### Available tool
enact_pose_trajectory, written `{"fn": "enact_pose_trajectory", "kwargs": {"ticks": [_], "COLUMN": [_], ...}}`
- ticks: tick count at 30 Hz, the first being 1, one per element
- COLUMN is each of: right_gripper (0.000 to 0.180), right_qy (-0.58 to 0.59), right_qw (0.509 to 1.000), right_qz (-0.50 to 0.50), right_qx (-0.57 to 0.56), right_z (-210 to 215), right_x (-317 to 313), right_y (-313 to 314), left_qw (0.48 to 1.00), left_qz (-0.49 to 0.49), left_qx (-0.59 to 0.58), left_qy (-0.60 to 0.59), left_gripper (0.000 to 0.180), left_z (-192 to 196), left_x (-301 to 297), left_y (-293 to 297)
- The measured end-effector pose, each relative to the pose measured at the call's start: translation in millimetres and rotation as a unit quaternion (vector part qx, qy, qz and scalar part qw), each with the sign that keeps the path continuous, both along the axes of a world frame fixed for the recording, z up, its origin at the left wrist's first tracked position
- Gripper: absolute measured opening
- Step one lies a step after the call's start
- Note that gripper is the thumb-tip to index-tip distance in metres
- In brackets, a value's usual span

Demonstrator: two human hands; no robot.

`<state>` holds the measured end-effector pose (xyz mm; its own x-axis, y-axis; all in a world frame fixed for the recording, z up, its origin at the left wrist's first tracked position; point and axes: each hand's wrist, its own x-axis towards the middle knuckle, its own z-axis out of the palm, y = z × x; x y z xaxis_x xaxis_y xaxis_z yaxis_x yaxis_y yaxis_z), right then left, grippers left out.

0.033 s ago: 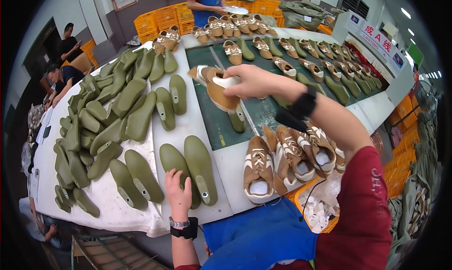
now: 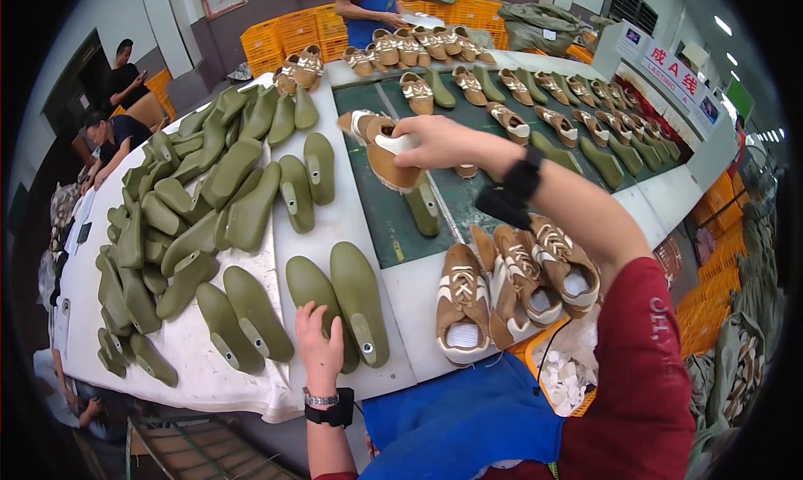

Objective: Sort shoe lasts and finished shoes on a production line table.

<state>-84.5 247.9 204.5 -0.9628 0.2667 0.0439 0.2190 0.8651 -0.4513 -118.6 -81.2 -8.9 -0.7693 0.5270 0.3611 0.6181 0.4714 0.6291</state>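
My right hand (image 2: 439,145) is closed round a brown and white sneaker (image 2: 391,169), held over the near left end of the green conveyor. Another brown and white part shows at its upper left; whether it belongs to the same shoe I cannot tell. Below the sneaker lies an olive-green shoe last (image 2: 423,208). On the white table my left hand (image 2: 321,350) rests with its thumb apart, fingers stretched over the near end of a green last (image 2: 314,283). Right beside that one lies a second last (image 2: 358,300), showing a metal-ringed hole at its near end.
A heap of green lasts (image 2: 180,204) covers the left of the table. Several laced sneakers (image 2: 462,300) stand at the near edge, by an orange crate (image 2: 577,396). Shoes and lasts line the green conveyor (image 2: 376,221). Across the table a co-worker in a blue apron (image 2: 365,12) stands.
The view has shifted very slightly. My right forearm sits a little further left, and the sneaker has barely moved. My left hand stays on the last.
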Motion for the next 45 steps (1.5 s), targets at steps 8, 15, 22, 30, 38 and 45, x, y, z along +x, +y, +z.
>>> {"fn": "enact_pose_trajectory", "kwargs": {"ticks": [8,15,22,30,38,45], "right_gripper": [0.021,0.064,0.066,0.041,0.061,0.062], "right_qy": [-0.107,-0.027,0.048,-0.138,-0.129,-0.092], "right_qw": [0.985,0.990,0.995,0.932,0.968,0.992], "right_qz": [-0.003,-0.132,-0.002,0.330,0.213,0.080], "right_qx": [0.133,-0.041,-0.090,0.048,-0.044,-0.034], "right_z": [-162.0,-221.5,-200.1,-128.0,-161.6,-170.4], "right_x": [-118.8,-150.2,-132.2,-41.4,72.6,91.9], "right_y": [18.9,40.0,-13.1,-149.0,-158.0,-156.4], "left_qw": [1.000,0.999,0.999,0.995,0.960,0.971], "left_qz": [0.015,0.005,0.012,0.031,0.075,0.037], "left_qx": [-0.006,-0.010,0.011,0.064,0.157,0.126], "left_qy": [-0.020,-0.041,-0.029,-0.070,-0.221,-0.198], "left_gripper": [0.024,0.022,0.019,0.042,0.054,0.050], "left_z": [-0.5,2.7,-0.6,-17.9,-41.3,-36.0], "left_x": [1.6,1.4,1.8,-1.1,-0.1,19.6], "left_y": [-8.1,-2.2,-3.6,-4.2,3.7,42.9]}}
